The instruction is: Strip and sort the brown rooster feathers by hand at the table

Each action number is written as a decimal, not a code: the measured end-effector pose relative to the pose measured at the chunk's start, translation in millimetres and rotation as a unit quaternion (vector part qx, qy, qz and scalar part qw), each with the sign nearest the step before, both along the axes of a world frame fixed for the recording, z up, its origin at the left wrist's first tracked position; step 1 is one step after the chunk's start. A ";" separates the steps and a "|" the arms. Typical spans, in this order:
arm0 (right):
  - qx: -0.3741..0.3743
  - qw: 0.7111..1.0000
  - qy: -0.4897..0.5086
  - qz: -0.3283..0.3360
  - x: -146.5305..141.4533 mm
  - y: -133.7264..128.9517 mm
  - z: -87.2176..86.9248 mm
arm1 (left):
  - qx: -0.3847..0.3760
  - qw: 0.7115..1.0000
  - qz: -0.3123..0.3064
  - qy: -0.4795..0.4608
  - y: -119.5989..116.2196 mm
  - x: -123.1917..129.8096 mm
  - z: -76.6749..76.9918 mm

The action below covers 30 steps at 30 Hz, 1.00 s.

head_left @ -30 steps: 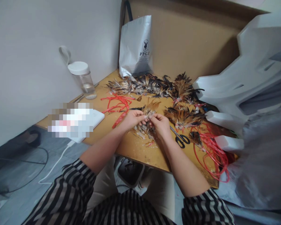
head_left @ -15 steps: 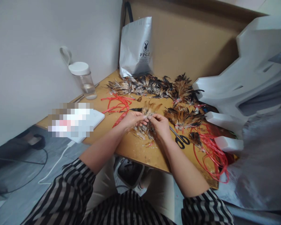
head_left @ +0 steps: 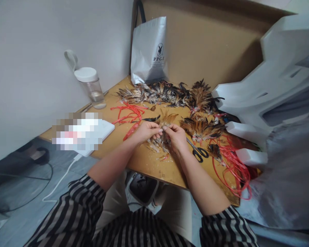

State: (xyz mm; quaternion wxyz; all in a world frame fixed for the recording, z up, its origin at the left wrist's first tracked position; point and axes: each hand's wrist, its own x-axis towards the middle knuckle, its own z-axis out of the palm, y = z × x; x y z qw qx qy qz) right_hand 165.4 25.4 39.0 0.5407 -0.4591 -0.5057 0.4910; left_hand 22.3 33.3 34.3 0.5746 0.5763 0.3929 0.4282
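Observation:
My left hand point(head_left: 148, 132) and my right hand point(head_left: 175, 137) meet over the table, thumbs and fingertips pinched close together. A small tuft of tan feathers point(head_left: 167, 118) fans out just beyond the fingertips, its lower ends hidden between them. Below the hands lies a loose heap of paler feathers point(head_left: 156, 145), partly covered by my fingers. To the right of my right hand rest scissors with black handles point(head_left: 199, 152). Just beyond them is a bunch of brown and black feathers point(head_left: 203, 128).
Feather bunches point(head_left: 162, 93) line the back of the table, before a silver bag point(head_left: 149, 51). Red plastic strips lie left point(head_left: 128, 112) and right point(head_left: 234, 164). A bottle point(head_left: 91, 87) and white device point(head_left: 106, 130) stand left; white foam pieces point(head_left: 251, 157) jut in from the right.
Both hands stay at nearly the same spot. The fingertips have shifted slightly, and the tan tuft now looks more spread out and upright. The view has moved a little.

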 end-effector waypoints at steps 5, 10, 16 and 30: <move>0.017 0.995 -0.088 0.050 5.7 -3.7 2.8 | 0.014 0.995 0.083 -0.043 4.8 -7.5 1.0; 0.045 0.919 -0.313 0.235 12.5 -16.1 5.9 | 0.011 0.984 0.140 -0.106 11.0 -13.9 -1.0; 0.112 0.836 -0.495 0.206 3.3 -28.2 6.9 | -0.022 0.983 0.139 -0.118 11.6 -13.9 -2.7; -0.067 0.993 -0.008 0.093 16.7 -6.0 10.8 | -0.116 0.959 0.090 -0.243 9.1 -13.4 -0.7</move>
